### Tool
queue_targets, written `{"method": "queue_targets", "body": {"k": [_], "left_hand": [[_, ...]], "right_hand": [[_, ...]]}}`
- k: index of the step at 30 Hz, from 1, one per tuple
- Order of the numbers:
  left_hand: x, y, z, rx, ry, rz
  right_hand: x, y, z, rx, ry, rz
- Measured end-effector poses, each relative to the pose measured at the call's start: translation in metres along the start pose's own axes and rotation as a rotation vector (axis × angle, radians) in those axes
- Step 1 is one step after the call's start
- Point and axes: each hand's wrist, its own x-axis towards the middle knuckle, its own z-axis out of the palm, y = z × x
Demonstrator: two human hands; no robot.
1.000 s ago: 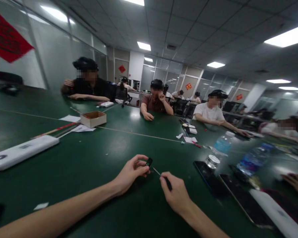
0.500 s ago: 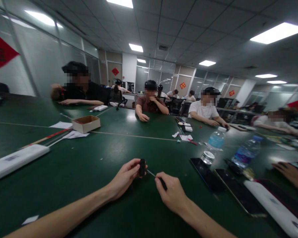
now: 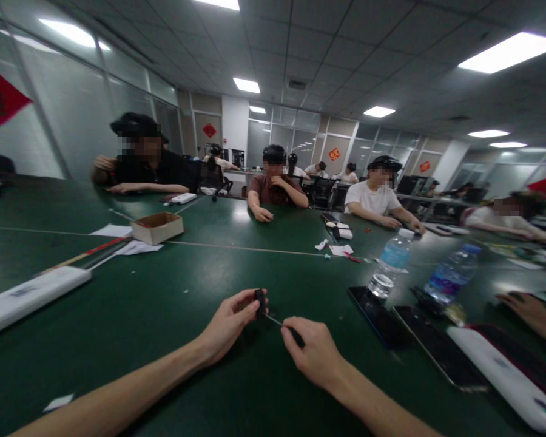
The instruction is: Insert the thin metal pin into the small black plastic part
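My left hand (image 3: 230, 321) pinches a small black block-shaped part (image 3: 259, 303) upright between thumb and fingers, above the green table (image 3: 173, 315). What kind of part it is cannot be made out. A screwdriver (image 3: 295, 335) with a dark handle and thin metal shaft is gripped in my right hand (image 3: 316, 349). Its shaft points up and left, and the tip meets the lower right side of the black part. Whether the tip sits in a screw or hole is too small to tell.
Right of my hands lie a dark phone (image 3: 377, 315), another phone (image 3: 437, 346), a white device (image 3: 505, 379) and two water bottles (image 3: 394, 264). An open cardboard box (image 3: 158, 229) and a long white device (image 3: 31, 297) are on the left. A co-worker's hand (image 3: 532, 315) rests at far right.
Both hands stay nearly in place. The screwdriver's tip sits slightly lower on the black part, and my right hand has shifted a little to the left.
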Motion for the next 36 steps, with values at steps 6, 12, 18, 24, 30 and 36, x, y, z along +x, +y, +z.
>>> {"method": "queue_targets", "body": {"k": [6, 12, 18, 24, 30, 36], "left_hand": [[0.000, 0.000, -0.001, 0.056, 0.004, 0.035], [-0.003, 0.003, 0.001, 0.150, -0.021, 0.079], [-0.004, 0.008, 0.001, 0.290, -0.089, 0.072], [-0.003, 0.012, 0.002, 0.411, -0.123, 0.126], [-0.006, 0.017, 0.008, 0.431, -0.156, 0.134], [-0.005, 0.008, 0.007, 0.262, -0.104, 0.045]], "right_hand": [[-0.001, -0.001, -0.001, -0.066, -0.021, -0.007], [-0.004, -0.001, 0.002, -0.264, -0.014, -0.026], [-0.006, -0.002, 0.002, -0.298, -0.008, -0.032], [-0.008, 0.001, 0.006, -0.300, -0.010, -0.037], [-0.003, 0.005, 0.001, -0.109, 0.102, 0.068], [0.001, 0.004, -0.004, -0.041, 0.066, 0.038]]}}
